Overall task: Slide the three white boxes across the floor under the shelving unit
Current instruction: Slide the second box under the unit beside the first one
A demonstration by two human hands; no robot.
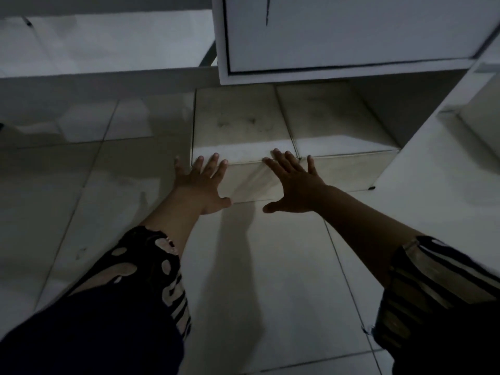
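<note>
- White boxes: two show in the head view, a left box (238, 131) and a right box (332, 125), side by side and touching on the tiled floor (270, 280), their far halves already beneath the shelving unit (351, 36). A third cannot be made out.
- The left hand (201, 185) and right hand (295, 185) lie flat on the near faces, fingers (213, 165) spread and gripping nothing, seemingly to push rather than lift.
- The right hand's fingertips straddle the seam, likely driving both boxes together.
- Right of the fingers, the unit's white side panel (433, 171) hems the right box; the bay beyond looks unobstructed.
</note>
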